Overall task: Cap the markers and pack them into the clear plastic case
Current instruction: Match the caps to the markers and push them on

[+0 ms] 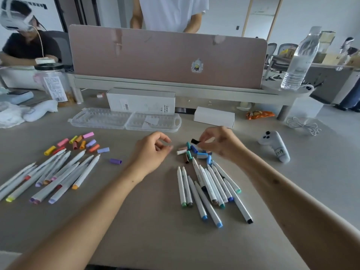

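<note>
You had a single camera, worn on your head, so no second view shared the scene with it. It faced forward and down across the surface from your seat. It was close enough that both forearms ran in from the bottom corners. Your left hand and right hand sat near the middle of the frame, beside the black cap your right fingers pinched. The wide lens bent the edges, tilting the water bottle at the right. The top of the frame reached past the pink divider into the room beyond.
</note>
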Available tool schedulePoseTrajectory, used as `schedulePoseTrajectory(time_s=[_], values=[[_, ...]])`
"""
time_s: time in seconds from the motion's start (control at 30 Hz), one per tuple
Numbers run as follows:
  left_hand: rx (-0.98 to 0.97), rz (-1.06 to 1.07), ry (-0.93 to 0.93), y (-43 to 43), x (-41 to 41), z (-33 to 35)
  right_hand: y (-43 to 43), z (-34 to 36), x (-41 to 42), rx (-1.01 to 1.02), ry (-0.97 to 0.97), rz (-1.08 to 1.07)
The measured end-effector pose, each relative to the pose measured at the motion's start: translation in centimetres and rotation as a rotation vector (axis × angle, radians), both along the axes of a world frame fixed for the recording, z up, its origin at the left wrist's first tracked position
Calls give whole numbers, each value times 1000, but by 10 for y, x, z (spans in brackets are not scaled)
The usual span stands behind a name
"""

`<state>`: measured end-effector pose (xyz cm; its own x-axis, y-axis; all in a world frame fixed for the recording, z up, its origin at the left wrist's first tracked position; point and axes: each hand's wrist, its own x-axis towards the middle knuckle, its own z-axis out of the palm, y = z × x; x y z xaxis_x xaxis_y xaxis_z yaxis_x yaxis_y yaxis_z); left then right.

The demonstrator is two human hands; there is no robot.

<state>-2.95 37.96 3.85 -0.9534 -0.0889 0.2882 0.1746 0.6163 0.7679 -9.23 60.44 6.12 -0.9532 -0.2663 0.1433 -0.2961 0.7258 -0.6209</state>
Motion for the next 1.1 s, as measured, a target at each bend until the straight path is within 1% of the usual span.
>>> schedulePoseTrajectory(time_s=[0.07,0.13,0.3,0.47,0.57,0.77,0.87,0.97,1.03,1.1], values=[[-32,9,-50,14,0,1,26,1,10,-149,-13,-13],[-95,-1,-124,29,2,1,46,-2,21,-252,-3,4],[-234,-60,-247,61,9,-1,73,-19,34,-397,0,23],[-287,-87,-103,87,22,-2,85,-24,30,-554,-22,-54],[-248,-134,-98,104,28,1,98,-23,28,-646,-56,-123],[-317,-206,-178,138,48,2,110,-21,34,-705,-79,-145],[-386,-183,-147,142,52,1,110,-21,36,-688,-75,-136],[-505,-154,-82,146,51,-4,109,-22,36,-672,-80,-125],[-564,-161,-99,147,50,-6,110,-23,35,-669,-86,-117],[-563,-174,-142,144,48,-7,110,-23,35,-673,-90,-108]])
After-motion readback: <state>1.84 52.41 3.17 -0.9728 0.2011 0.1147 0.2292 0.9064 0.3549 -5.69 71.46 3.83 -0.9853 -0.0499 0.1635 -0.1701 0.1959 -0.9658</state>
